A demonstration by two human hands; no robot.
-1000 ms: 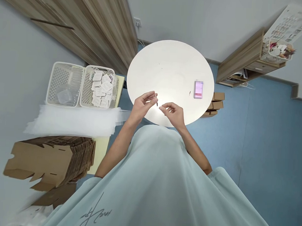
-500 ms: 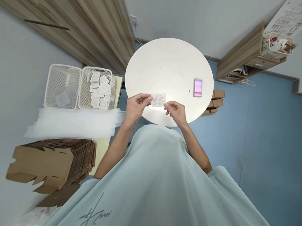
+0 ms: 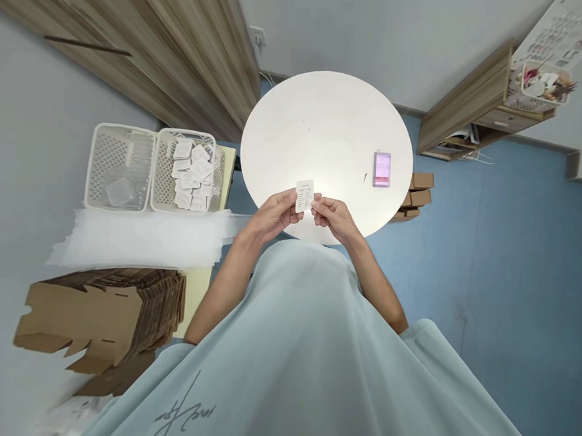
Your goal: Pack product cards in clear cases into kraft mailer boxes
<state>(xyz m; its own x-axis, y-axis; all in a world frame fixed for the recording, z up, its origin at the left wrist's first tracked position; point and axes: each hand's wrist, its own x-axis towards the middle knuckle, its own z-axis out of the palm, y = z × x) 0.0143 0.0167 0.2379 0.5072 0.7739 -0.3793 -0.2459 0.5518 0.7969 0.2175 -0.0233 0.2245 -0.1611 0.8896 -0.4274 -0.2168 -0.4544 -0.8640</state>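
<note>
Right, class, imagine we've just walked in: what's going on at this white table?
A person is holding up a small white card, its print too small to read, over the near part of the white table. The left hand grips its left edge, the right hand its right. A pixelated device lies further right; off to the left, a white basket holds many flat white pieces.

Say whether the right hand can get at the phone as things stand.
Probably yes: the phone lies uncovered on the table, nothing tall between, though the right hand would first have to release the card.
</note>
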